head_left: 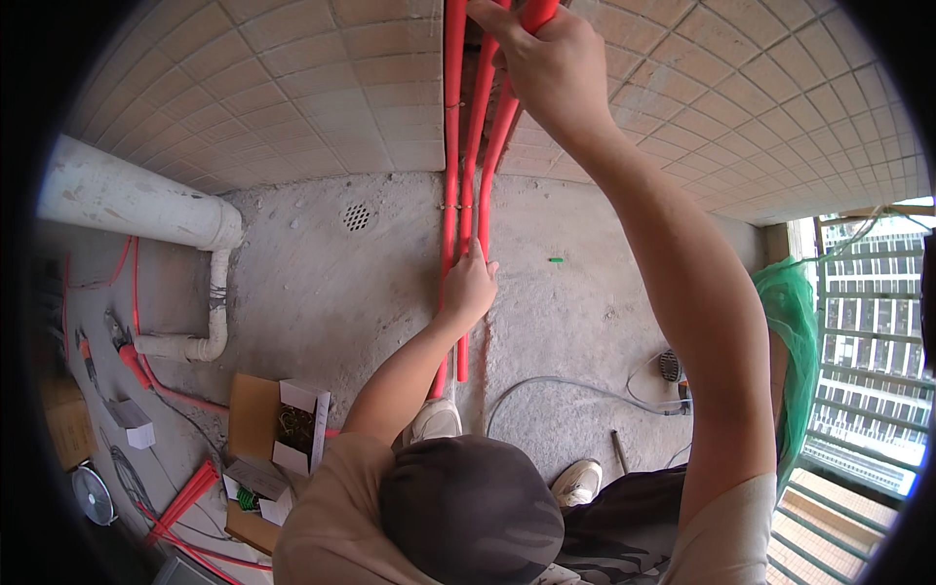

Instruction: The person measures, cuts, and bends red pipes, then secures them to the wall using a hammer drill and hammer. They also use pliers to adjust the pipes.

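Three red pipes (451, 117) run down a recess between tiled wall faces and onto the concrete floor (341, 273). At the top, my right hand (541, 54) is closed round the pipes, its arm reaching up from the lower right. Farther down, my left hand (470, 288) grips them near floor level, its fingers partly hidden. A clip (458, 208) crosses the pipes above my left hand. Their lower ends lie near my shoe (437, 421), and a small green object (556, 260) lies to their right.
Left: a white drainpipe (136, 195), cardboard boxes (255, 409), red conduit offcuts (190, 492), cables and a round metal object (93, 495). Right: a grey cable (546, 380), a dark rod (619, 448), green netting (790, 370) and a barred window opening (868, 322). A grate (357, 216) sits in the floor.
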Motion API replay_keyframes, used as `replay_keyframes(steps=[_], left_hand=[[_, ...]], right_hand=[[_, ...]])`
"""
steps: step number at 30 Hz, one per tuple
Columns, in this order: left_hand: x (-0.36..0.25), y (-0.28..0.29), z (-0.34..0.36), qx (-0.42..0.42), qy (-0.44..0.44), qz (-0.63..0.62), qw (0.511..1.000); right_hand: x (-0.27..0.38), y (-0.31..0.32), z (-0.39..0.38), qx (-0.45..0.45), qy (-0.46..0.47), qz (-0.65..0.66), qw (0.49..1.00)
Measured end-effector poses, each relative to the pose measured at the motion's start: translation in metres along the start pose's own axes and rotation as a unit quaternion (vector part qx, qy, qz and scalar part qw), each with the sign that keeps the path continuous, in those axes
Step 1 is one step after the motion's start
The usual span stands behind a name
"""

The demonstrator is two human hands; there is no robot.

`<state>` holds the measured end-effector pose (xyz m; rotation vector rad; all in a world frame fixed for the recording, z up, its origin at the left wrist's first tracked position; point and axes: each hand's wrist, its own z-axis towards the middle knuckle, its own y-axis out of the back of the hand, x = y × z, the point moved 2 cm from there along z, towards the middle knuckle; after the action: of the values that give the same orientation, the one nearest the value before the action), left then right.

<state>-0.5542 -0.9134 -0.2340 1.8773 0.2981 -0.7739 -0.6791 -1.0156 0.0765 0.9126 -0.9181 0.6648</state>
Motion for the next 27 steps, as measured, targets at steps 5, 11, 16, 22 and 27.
replay_keyframes(steps=[5, 11, 16, 22, 27], left_hand=[[-0.009, -0.01, 0.033, -0.025, 0.002, 0.006, 1.0], [-0.006, -0.01, 0.033, -0.025, 0.06, -0.139, 0.988], [0.001, 0.006, 0.028, 0.1, 0.167, -0.575, 0.795], [-0.037, -0.015, -0.001, -0.071, 0.081, -0.354, 0.929], [-0.027, -0.034, -0.026, -0.086, 0.054, -0.382, 0.918]], right_hand=[[-0.014, 0.008, 0.009, -0.006, 0.01, -0.047, 0.999], [0.011, 0.031, -0.026, -0.073, 0.194, -0.023, 0.978], [0.011, 0.062, -0.033, -0.13, 0.394, -0.019, 0.91], [0.028, 0.088, -0.021, -0.152, 0.35, -0.017, 0.924], [0.035, 0.085, -0.031, -0.146, 0.309, -0.008, 0.94]])
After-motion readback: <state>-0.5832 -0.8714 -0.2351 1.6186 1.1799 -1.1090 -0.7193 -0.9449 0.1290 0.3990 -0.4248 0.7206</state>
